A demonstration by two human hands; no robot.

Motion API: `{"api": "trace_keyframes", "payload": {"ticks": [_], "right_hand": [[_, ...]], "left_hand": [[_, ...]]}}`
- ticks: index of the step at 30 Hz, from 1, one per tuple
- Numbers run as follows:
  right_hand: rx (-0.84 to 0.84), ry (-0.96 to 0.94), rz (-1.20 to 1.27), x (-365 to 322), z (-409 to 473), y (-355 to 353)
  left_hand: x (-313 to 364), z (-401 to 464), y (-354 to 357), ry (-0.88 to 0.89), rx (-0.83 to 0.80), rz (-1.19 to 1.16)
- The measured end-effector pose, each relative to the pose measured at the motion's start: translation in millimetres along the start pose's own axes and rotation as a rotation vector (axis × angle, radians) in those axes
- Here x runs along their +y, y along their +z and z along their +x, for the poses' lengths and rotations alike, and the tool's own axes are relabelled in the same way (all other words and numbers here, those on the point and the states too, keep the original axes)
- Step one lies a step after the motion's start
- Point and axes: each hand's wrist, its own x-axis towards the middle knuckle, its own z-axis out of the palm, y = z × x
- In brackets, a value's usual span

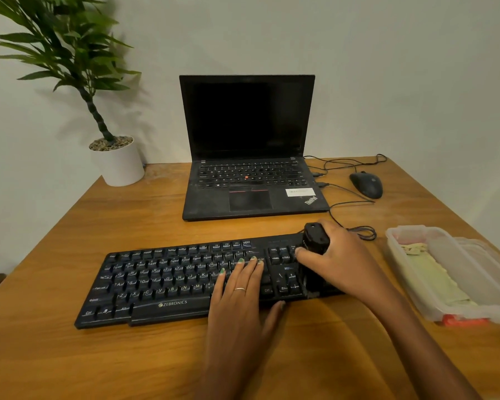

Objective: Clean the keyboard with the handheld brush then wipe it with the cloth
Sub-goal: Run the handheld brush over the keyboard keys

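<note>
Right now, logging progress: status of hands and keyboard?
Left hand flat on keyboard. Right hand grips brush over numpad. Nothing in the way.

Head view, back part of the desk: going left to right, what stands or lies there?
Potted plant → ThinkPad laptop → black mouse. Nearer the camera, the plastic container sits at the far right.
</note>
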Motion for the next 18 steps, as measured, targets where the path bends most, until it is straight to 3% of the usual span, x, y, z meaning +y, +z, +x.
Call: {"api": "trace_keyframes", "payload": {"ticks": [3, 8, 11, 15, 18], "right_hand": [[0.166, 0.004, 0.012, 1.4, -1.6, 3.8], [-0.041, 0.019, 0.084, 4.1, -3.5, -3.5], [0.139, -0.008, 0.016, 7.4, -5.9, -1.0], [0.072, -0.036, 0.140, 9.9, -22.8, 8.4], [0.193, -0.040, 0.161, 17.8, -24.9, 2.7]], "left_hand": [[-0.4, -0.8, -0.9, 0.003, -0.004, -0.008], [0.1, 0.4, -0.3, -0.007, -0.022, -0.018], [-0.1, 0.5, -1.0, -0.006, -0.032, -0.027], [-0.5, -0.8, 0.1, -0.013, -0.047, -0.051], [-2.6, -0.6, 1.6, -0.011, -0.061, -0.061]]}}
